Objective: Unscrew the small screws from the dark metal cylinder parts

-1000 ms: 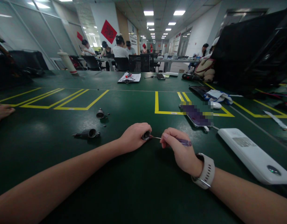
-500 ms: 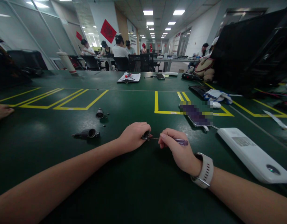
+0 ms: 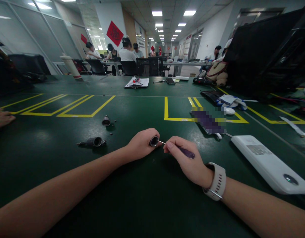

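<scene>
My left hand [image 3: 141, 144] is closed round a small dark cylindrical part [image 3: 153, 141], its open end turned to the right. My right hand [image 3: 185, 160], with a white watch on the wrist, pinches a thin purple-handled screwdriver [image 3: 182, 151]. The metal tip of the screwdriver reaches the mouth of the cylindrical part. Both hands rest on the dark green table [image 3: 142, 198]. To the left lie a dark tube-shaped piece [image 3: 93, 142], a small round piece [image 3: 106, 121] and a few tiny screws.
A white power bank [image 3: 268, 164] lies at the right, a phone [image 3: 209, 122] behind it. A clipboard with papers [image 3: 137, 82] is farther back, black equipment [image 3: 268, 53] at the far right. Another person's hand [image 3: 1, 118] rests at the left edge. People sit at distant desks.
My right hand has shifted a little left and tilted the screwdriver, whose handle now sits lower in the fingers. My left hand has raised the cylindrical part slightly.
</scene>
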Motion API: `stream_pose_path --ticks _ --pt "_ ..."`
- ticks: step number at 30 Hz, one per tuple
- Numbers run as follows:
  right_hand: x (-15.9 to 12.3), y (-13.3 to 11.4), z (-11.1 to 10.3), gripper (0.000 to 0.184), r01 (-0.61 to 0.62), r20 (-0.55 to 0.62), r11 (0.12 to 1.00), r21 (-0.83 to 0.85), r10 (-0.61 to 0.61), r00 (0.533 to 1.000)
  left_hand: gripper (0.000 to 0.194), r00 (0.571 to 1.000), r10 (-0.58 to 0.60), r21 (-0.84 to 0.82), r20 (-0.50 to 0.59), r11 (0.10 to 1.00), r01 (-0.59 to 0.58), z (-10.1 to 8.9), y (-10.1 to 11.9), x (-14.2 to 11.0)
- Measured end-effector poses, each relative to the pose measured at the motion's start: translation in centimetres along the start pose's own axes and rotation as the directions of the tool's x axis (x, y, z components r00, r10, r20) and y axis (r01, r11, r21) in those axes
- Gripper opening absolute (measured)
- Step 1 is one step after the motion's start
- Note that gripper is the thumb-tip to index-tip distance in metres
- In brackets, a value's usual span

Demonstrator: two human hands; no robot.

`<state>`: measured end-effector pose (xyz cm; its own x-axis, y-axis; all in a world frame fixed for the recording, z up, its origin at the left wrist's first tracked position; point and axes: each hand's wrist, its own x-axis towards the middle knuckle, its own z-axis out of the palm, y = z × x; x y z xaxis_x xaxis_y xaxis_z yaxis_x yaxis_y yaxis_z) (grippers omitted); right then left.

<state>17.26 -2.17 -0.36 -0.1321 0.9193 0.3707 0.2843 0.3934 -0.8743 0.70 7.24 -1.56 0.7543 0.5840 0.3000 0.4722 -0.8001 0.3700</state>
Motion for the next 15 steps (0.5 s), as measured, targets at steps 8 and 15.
stream_pose_path --ticks 8,15 --pt "0.12 0.15 0.54 0.019 0.022 -0.025 0.996 -0.089 -0.024 0.999 0.007 1.0 0.014 0.004 0.009 1.0 -0.014 0.09 0.19 -0.09" --pt "0.33 0.61 0.14 0.023 -0.162 0.008 0.975 0.153 0.162 0.987 0.009 1.0 0.0 -0.007 -0.001 1.0 0.0 0.09 0.19 -0.15"
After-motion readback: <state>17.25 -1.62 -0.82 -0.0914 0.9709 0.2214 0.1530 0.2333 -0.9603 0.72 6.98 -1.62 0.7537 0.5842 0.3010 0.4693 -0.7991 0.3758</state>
